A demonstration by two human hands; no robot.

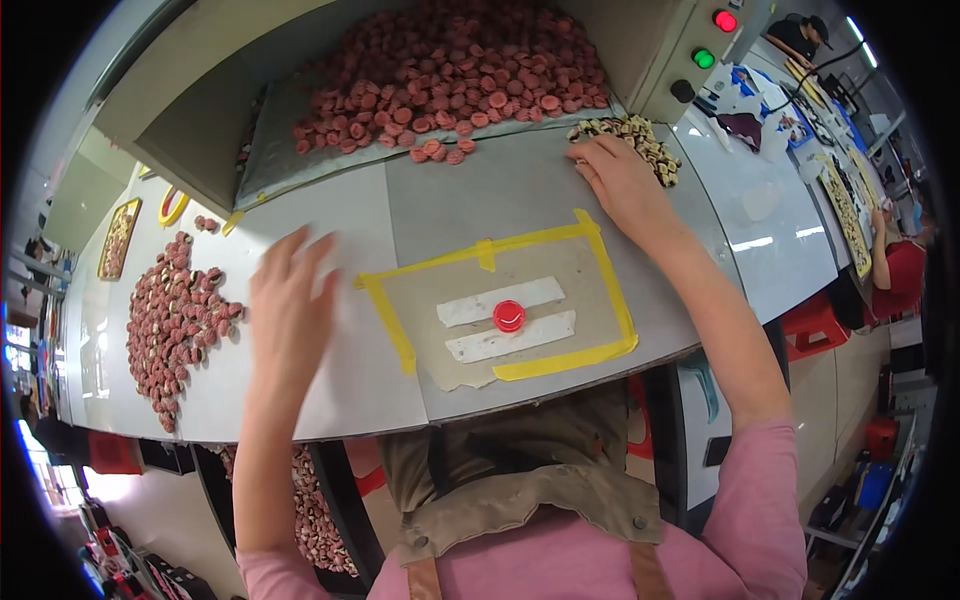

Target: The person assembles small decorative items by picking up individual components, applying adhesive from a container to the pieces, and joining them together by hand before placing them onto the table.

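Note:
My left hand (291, 315) is over the table on the left, fingers apart and a little blurred, with nothing seen in it. To its left lies a loose heap of small pink-and-cream round pieces (175, 325). My right hand (622, 182) reaches to the back right, its loosely spread fingers at the near left edge of a pile of small cream-and-dark pieces (650, 145); its palm side is hidden. Between my hands, a red round piece (508, 316) sits between two white strips (512, 338) on a grey sheet edged with yellow tape (618, 290).
A large mound of pink ridged round caps (450, 75) fills the hooded box at the back. A post with lit red and green buttons (704, 58) stands at its right. Yellow-rimmed trays (120, 238) and yellow-handled scissors (172, 206) lie far left. Other people work at right.

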